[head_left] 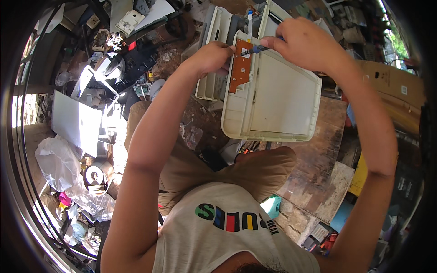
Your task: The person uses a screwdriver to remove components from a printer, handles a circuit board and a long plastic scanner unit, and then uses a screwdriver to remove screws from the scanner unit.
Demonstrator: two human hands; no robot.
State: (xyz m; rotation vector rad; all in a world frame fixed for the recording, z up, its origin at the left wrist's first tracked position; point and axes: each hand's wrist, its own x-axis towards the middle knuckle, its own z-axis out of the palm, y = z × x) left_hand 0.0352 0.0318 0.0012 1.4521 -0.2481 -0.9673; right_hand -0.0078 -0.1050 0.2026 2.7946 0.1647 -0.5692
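Note:
A cream plastic panel (282, 98), seemingly a lid or cover from an office machine, is tilted up in front of me above my knees. Along its left side lies a narrow orange-brown circuit board (237, 75), with a white and blue ribbon cable (250, 25) rising from its top end. My left hand (213, 58) is closed on the panel's left edge, fingertips beside the board and some fingers hidden behind. In my right hand (302, 43) is a screwdriver (259, 48) with a dark blue handle, slanting left. Its tip is at the board's upper part; whether it sits on a screw I cannot make out.
Another pale plastic part (207, 88) stands just left of the panel. A worn wooden board (318, 150) lies to the right, near a cardboard box (387, 82). On the left are a white sheet (77, 123), a clear plastic bag (57, 161) and scattered scrap parts.

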